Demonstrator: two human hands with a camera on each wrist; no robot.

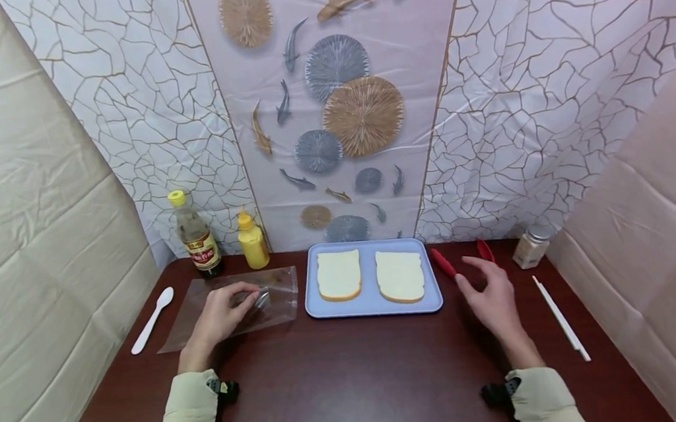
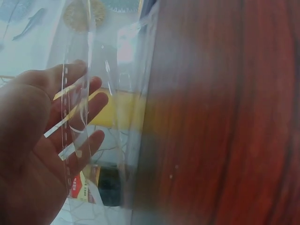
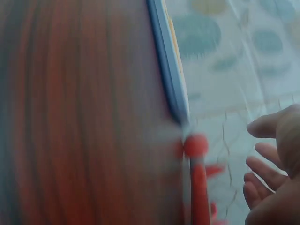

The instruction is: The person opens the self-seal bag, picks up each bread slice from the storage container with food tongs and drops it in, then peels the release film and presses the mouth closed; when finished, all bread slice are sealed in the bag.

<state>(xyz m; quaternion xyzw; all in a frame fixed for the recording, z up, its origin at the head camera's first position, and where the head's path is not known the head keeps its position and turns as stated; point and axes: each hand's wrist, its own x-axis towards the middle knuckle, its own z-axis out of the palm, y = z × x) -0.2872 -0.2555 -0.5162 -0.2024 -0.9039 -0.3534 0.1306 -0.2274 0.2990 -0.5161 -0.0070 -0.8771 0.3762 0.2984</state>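
Note:
At the left, a clear plastic bag point(image 1: 185, 316) lies flat on the dark wooden table. My left hand point(image 1: 221, 316) pinches its upper film between thumb and fingertips, raising a small fold. Seen from the left wrist, the see-through film point(image 2: 124, 70) passes in front of the fingers of that hand point(image 2: 42, 122). Over on the right, my right hand point(image 1: 494, 298) hovers with loosely bent fingers above red-tipped tongs point(image 1: 443, 262), partly hidden beneath it. The right wrist view shows a gap between the red tongs point(image 3: 199, 187) and the hand point(image 3: 274, 168).
Two bread slices point(image 1: 339, 275) lie apart on a light blue tray point(image 1: 371, 309). Behind the bag stand a sauce bottle point(image 1: 197, 238) and a yellow squeeze bottle point(image 1: 252, 244). A white spoon point(image 1: 152, 320) is far left; a seasoning jar point(image 1: 532, 249) and white chopsticks point(image 1: 561, 319) are far right.

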